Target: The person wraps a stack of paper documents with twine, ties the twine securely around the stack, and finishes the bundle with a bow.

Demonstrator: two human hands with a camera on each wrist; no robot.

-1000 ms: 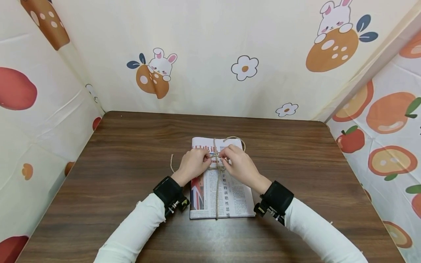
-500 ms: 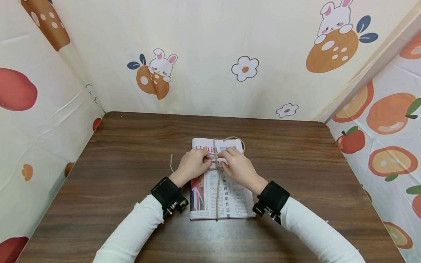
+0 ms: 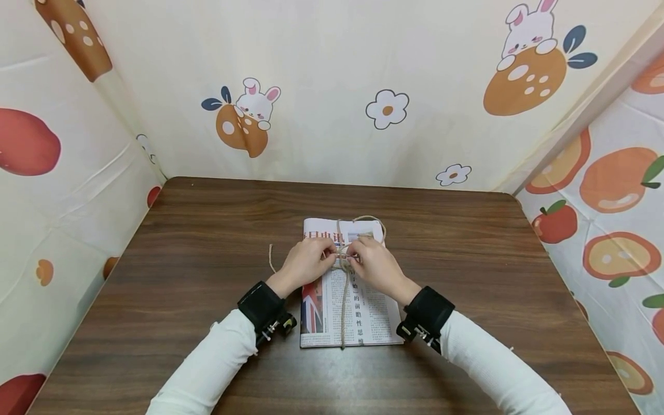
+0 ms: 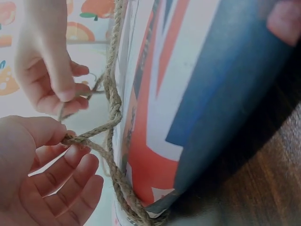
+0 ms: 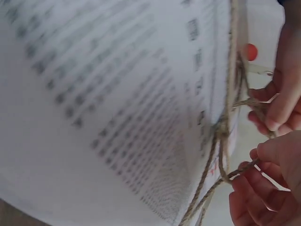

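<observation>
A folded newspaper bundle (image 3: 368,323) lies on the table with twine (image 3: 343,305) crossed around it, and the strands meet in a knot near its upper middle. My left hand (image 3: 306,259) pinches a doubled piece of the twine between thumb and index finger, its other fingers loosely bent in the left wrist view. Just across the knot, my right hand (image 3: 381,265) pinches another strand (image 5: 240,170) of the twine. Both hands hover close over the paper, fingertips nearly meeting. One loose twine end curls out left of the bundle, while a loop arches over its top right corner.
The brown wooden table (image 3: 218,219) spreads around the bundle. A pale wall cloth (image 3: 321,115) with rabbit and flower prints stands behind it, and fruit-printed cloths flank both sides. Black wrist bands (image 3: 261,305) with cameras sit on both forearms.
Both hands stay at the knot, shifting slightly. The right hand's fingertips have worked along the twine and now pinch a strand close to the left hand. The bundle stays in place.
</observation>
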